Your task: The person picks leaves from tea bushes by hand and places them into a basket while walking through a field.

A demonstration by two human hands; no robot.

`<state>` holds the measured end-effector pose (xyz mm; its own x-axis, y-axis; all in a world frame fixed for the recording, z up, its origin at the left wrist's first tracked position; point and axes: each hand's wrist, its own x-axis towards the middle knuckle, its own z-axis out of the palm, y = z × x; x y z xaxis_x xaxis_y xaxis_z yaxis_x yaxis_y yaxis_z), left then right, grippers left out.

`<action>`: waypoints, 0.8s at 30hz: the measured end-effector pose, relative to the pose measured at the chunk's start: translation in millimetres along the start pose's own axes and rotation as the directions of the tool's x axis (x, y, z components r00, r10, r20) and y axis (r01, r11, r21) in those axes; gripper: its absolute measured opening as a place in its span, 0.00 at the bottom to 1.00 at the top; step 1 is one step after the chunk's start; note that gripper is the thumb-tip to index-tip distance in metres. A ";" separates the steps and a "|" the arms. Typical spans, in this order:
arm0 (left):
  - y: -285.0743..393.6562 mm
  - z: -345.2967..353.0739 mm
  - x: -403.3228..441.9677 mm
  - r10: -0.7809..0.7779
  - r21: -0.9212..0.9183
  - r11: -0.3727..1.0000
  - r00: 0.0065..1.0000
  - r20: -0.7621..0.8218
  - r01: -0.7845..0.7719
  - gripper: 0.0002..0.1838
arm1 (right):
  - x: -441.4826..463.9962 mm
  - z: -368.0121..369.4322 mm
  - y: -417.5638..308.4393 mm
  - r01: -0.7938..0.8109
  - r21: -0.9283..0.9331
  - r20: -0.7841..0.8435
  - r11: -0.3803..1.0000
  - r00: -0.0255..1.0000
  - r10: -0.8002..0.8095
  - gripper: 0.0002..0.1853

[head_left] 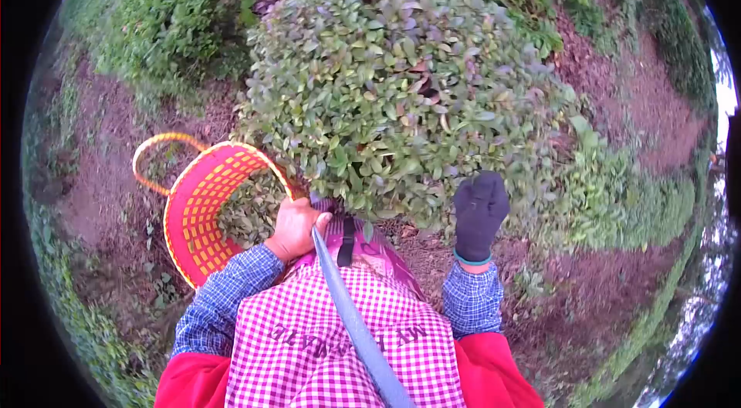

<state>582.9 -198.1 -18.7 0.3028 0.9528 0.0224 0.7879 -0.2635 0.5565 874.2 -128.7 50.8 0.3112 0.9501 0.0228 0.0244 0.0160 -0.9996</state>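
My bare left hand [297, 224] is closed at the near rim of a red and yellow woven basket [185, 207], in front of my apron. The basket is tilted, and leaves [251, 211] lie inside it. Beside my left thumb runs a grey strap [343, 304] that crosses the apron. At the near right edge of a leafy bush [401, 91] is my right hand [480, 211], in a dark glove with a green cuff. Its fingers are curled in, and whatever they may hold is hidden from view.
A second green bush [174, 22] grows at the far left. Low plants [610, 184] stand on the right, with brown soil [656, 107] beyond. Around my body hangs a pink checked apron [309, 331].
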 end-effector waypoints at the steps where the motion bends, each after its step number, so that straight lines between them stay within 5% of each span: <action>1: -2.5 -2.9 4.2 -0.001 0.010 1.000 1.000 -0.006 0.001 0.22 | 3.6 0.9 1.3 0.239 -0.222 0.083 0.945 0.971 -0.226 0.03; 2: -7.1 -3.5 5.9 0.008 0.003 1.000 0.999 -0.036 -0.008 0.22 | 7.9 1.9 3.4 0.464 -0.409 0.218 0.785 0.886 -0.410 0.03; 3: -13.7 -4.5 6.3 0.010 -0.003 1.000 0.998 -0.067 -0.010 0.22 | 10.2 3.2 12.4 0.473 -0.416 0.212 0.777 0.881 -0.423 0.03; 6: -24.4 -13.7 9.9 0.003 0.017 1.000 0.998 -0.062 -0.002 0.21 | 10.2 7.2 68.2 0.503 -0.686 0.548 0.526 0.832 -0.082 0.07; 8: -32.7 -13.6 12.9 0.018 -0.020 1.000 0.998 -0.057 -0.020 0.20 | 11.2 17.8 61.9 0.388 -0.730 0.593 0.562 0.769 0.240 0.16; 10: -46.5 -2.4 13.4 0.089 -0.037 0.995 0.981 -0.175 -0.097 0.19 | 6.3 29.4 78.9 0.373 -0.642 0.602 0.670 0.787 0.139 0.27; 12: -45.5 -13.2 15.8 -0.011 -0.133 0.991 0.995 -0.097 -0.002 0.22 | 3.0 30.2 104.3 0.399 -0.497 0.624 0.770 0.782 -0.003 0.21; 14: -43.5 -20.6 23.9 -0.033 -0.189 0.982 0.990 -0.136 0.006 0.24 | 7.7 40.7 87.2 0.504 -0.668 0.649 0.547 0.755 0.097 0.18; 16: -36.1 -30.7 27.5 -0.037 -0.240 0.971 0.976 -0.215 -0.017 0.25 | 5.9 45.9 92.5 0.497 -0.675 0.600 0.545 0.800 0.014 0.16; 17: -75.1 -9.0 22.3 -0.036 -0.110 0.994 0.974 -0.223 0.011 0.24 | 4.1 45.9 83.6 0.488 -0.692 0.575 0.532 0.818 -0.003 0.16; 19: -76.8 -9.2 25.9 -0.068 -0.081 0.996 0.953 -0.296 0.046 0.29 | -2.6 54.9 62.6 0.185 -0.697 0.411 0.693 0.895 0.175 0.17; 24: -79.9 -0.5 34.0 -0.134 0.002 0.990 0.950 -0.281 0.140 0.26 | -24.8 6.6 41.5 -0.014 -0.502 0.310 0.865 0.931 0.195 0.16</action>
<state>529.9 -144.6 -62.0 0.0314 0.9831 0.1805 0.8238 -0.1277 0.5523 861.1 -149.5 8.6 0.0002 0.9838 -0.1794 0.4931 -0.1561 -0.8559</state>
